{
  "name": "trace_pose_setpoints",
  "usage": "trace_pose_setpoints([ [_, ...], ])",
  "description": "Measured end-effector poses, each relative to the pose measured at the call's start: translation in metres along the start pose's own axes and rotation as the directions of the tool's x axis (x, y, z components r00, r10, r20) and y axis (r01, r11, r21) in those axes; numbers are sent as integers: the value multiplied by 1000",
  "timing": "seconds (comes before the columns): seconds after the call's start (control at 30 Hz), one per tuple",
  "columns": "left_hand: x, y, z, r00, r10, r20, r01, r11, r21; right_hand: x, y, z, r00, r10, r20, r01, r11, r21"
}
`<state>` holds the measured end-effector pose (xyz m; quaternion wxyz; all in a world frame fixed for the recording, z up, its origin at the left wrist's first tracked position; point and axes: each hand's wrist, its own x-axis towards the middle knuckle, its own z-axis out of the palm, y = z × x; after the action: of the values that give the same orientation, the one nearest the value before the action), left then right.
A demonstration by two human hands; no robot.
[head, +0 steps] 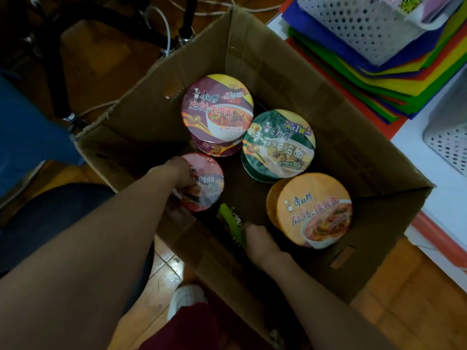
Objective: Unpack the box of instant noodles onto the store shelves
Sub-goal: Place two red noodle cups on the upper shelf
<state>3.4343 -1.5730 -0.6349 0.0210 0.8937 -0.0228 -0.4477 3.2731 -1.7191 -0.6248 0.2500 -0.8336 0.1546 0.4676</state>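
Head camera, looking straight down, and both bare forearms were reaching into the open cardboard box (252,59), with a white shoe (185,299) on the floor at the near edge.

The right hand (257,238) was down against the near wall, its tip touching a green packet (231,223) that stood on edge. The fingers were turned away from the lens, so there was no telling whether they had closed on it. Most of the packet was in shadow and its print was unreadable.

The left hand (180,173) was on the red bowl (207,183), a round shrink-wrapped noodle bowl with a glossy lid. Its fingers (189,183) bent down over the lid's left edge and gripped it. They covered part of the label.

Just right of the right hand sat an orange bowl (316,210), lid up and tilted, with another orange rim showing behind it. Beyond both hands came a green bowl (278,145), stacked on a second one. Farther still, a purple bowl (217,107) lay on top of another whose edge peeked out below.

Well past the fingers, outside the box, a white basket (358,26) rested on a pile of coloured sheets (379,82), cut off by the frame.
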Motion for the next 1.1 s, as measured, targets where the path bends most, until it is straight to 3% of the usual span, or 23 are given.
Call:
trace_pose_setpoints([
  [0.23, 5, 0, -2, 1000, -18, -11, 18, 1000, 15, -5, -2, -8, 999, -39, -29, 38, 998, -41],
  [0.57, -11, 7, -15, 990, 49, -130, -55, 998, -41, -24, 2, -8, 999, -32, 7, 32, 999, -5],
  [0.83, -95, 24, -60, 966, -58, -252, 22, 990, -141, -95, -15, -47, 994, -92, -58, 92, 996, -16],
  [1.1, -226, 31, -128, 937, -44, -348, -75, 944, -322, -220, -21, -127, 982, -154, -106, 165, 980, 113],
])
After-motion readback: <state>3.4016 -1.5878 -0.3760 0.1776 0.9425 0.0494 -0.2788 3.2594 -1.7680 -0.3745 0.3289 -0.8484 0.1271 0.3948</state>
